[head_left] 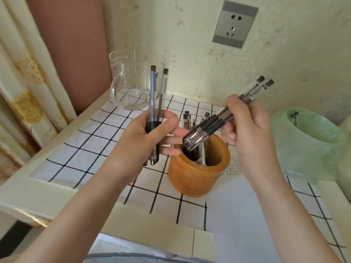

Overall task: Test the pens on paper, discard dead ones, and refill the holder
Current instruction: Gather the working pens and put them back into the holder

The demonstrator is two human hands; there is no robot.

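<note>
While your left hand (144, 137) grips two pens (152, 92) upright, your right hand (248, 128) pinches two capped pens (214, 121) at a slant, with their caps just over the mouth of the wooden holder (197, 177). More pens (187, 118) stand inside it. The holder sits on the checked cloth (85, 145) beside the paper (247, 205), and a green-lined bin (313, 149) stands at the right.

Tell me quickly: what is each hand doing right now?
Left hand: holding two upright pens.
Right hand: holding two capped pens, caps pointing toward the holder.
</note>
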